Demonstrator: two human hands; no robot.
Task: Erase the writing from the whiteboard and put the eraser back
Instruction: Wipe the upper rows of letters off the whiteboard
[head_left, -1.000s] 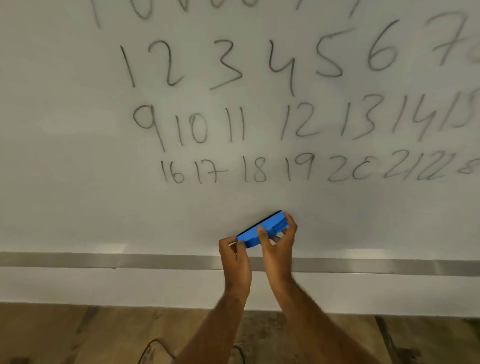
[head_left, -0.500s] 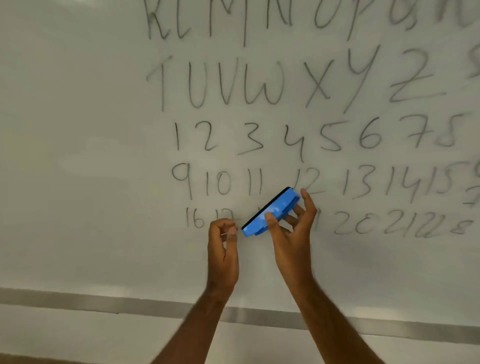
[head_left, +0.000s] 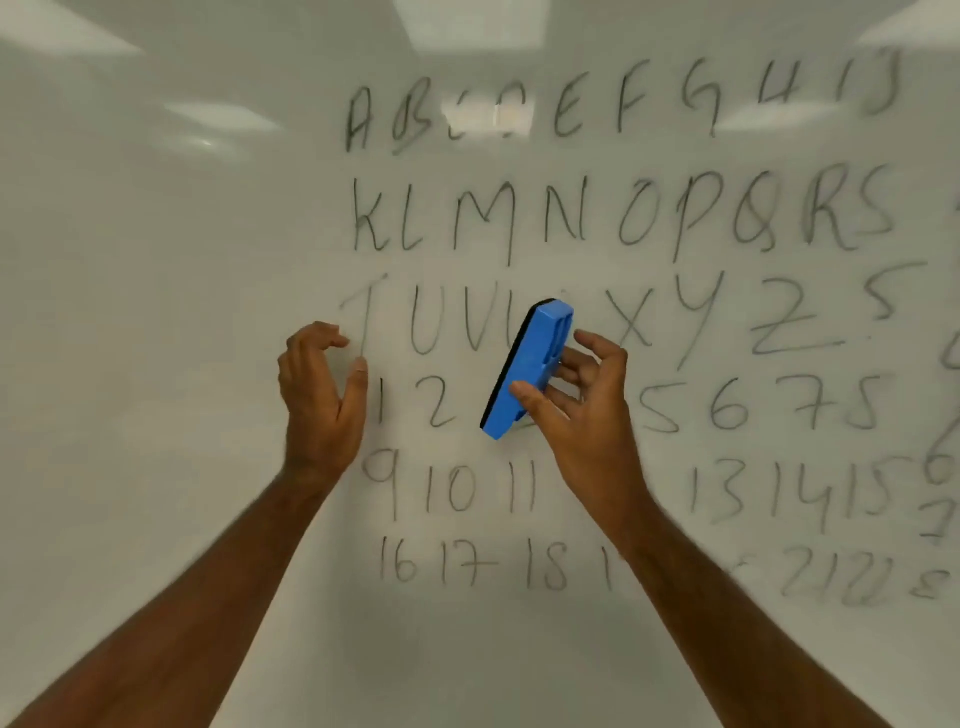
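Note:
The whiteboard (head_left: 156, 312) fills the head view, covered with handwritten black letters A to Z and rows of numbers (head_left: 623, 218). My right hand (head_left: 582, 410) holds a blue eraser (head_left: 530, 369) with a black felt edge, tilted nearly upright in front of the middle rows, thumb and fingers around its lower half. My left hand (head_left: 319, 395) is raised beside it to the left, fingers curled and apart, holding nothing. The eraser and my hands hide a few characters.
Ceiling lights reflect as pale patches (head_left: 467, 21) near the board's top. The left third of the board carries no writing. A smudged gap (head_left: 488, 117) sits in the top letter row.
Both hands rose up the board. My left hand let go of the eraser and moved off to the left. The eraser turned from nearly flat to nearly upright. The view tilted up, revealing the letter rows.

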